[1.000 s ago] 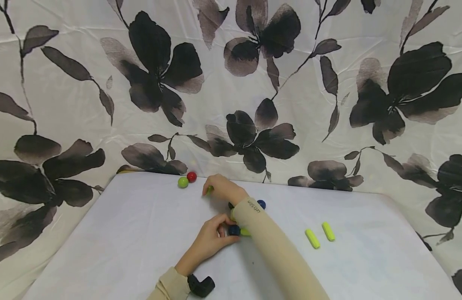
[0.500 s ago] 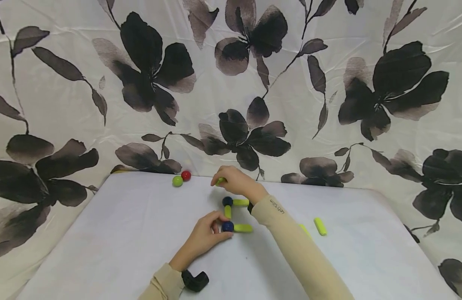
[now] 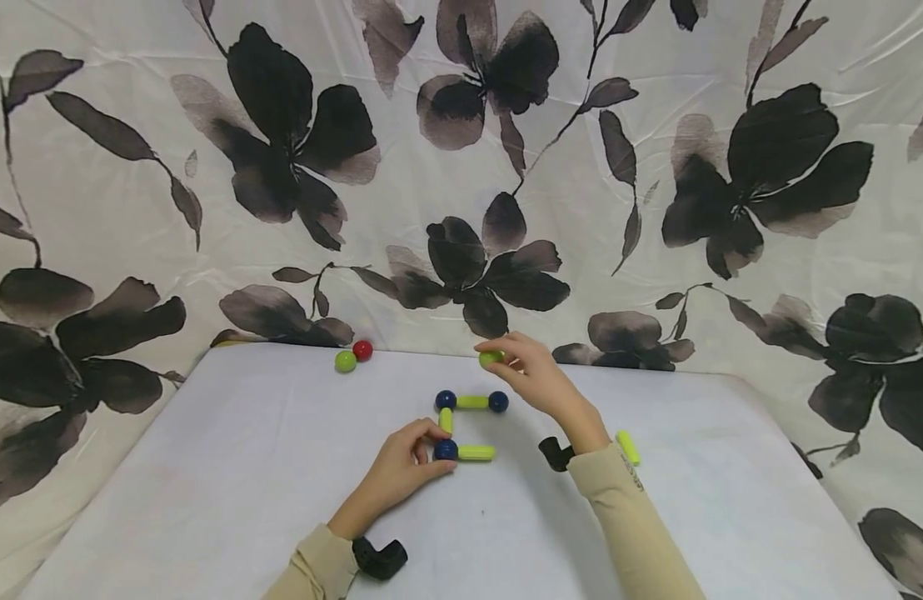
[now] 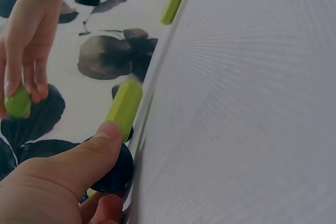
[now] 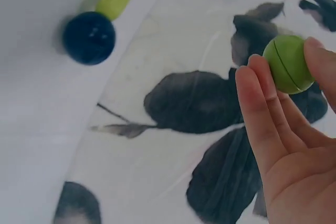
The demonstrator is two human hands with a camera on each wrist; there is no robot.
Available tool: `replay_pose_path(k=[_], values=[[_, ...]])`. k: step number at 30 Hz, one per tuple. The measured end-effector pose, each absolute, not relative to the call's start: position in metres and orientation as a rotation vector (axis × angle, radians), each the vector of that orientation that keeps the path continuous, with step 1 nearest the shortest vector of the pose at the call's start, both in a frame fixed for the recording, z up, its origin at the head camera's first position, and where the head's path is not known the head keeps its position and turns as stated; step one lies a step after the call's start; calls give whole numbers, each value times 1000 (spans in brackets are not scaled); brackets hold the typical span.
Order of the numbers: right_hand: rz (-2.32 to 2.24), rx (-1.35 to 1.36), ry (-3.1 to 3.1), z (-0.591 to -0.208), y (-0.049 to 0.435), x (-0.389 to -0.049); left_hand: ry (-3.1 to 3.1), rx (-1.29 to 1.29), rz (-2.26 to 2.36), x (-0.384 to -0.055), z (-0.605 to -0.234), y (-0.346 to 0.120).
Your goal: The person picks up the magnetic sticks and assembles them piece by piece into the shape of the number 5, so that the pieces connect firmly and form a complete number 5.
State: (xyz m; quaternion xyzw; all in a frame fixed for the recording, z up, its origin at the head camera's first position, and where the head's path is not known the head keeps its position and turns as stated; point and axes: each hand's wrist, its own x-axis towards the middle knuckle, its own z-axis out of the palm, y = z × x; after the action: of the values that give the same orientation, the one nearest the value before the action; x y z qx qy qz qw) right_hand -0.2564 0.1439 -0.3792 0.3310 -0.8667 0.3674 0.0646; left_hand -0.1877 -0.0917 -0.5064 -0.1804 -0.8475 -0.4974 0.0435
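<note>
Green and smooth, a small ball [image 3: 490,358] sits pinched between the right hand's [image 3: 532,371] thumb and fingers in the head view, near the white surface's [image 3: 207,467] far edge, further right than half a second ago. The left hand [image 3: 396,462] pinches a glossy dark blue ball [image 3: 446,450] touching lime sticks [image 3: 476,453]; white surface stretches toward the left edge. Left wrist: thumb against that dark blue ball. Right wrist: the green ball's seam shows between thumb and fingertips.

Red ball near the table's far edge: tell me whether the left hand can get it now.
Probably not: the left hand grips a blue ball. If freed, it likely could, though a green ball sits right beside the red ball.
</note>
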Motion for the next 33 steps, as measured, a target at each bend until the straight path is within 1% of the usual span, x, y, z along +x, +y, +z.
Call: replay_pose_path(k=[6, 14, 18, 23, 33], values=[[1281, 782, -2571, -394, 164, -240, -2605, -544, -1527, -188, -508, -93], [1746, 521, -2559, -423, 177, -227, -2585, -572, -1530, -187, -508, -95], [1887, 432, -2588, -435, 180, -223, -2580, -579, -1525, -186, -507, -96], [1905, 382, -2653, -445, 182, -218, -2574, -591, -1506, -186, -506, -95], [1856, 449, -2831, -462, 178, -214, -2583, -585, -1514, -185, -506, -93]])
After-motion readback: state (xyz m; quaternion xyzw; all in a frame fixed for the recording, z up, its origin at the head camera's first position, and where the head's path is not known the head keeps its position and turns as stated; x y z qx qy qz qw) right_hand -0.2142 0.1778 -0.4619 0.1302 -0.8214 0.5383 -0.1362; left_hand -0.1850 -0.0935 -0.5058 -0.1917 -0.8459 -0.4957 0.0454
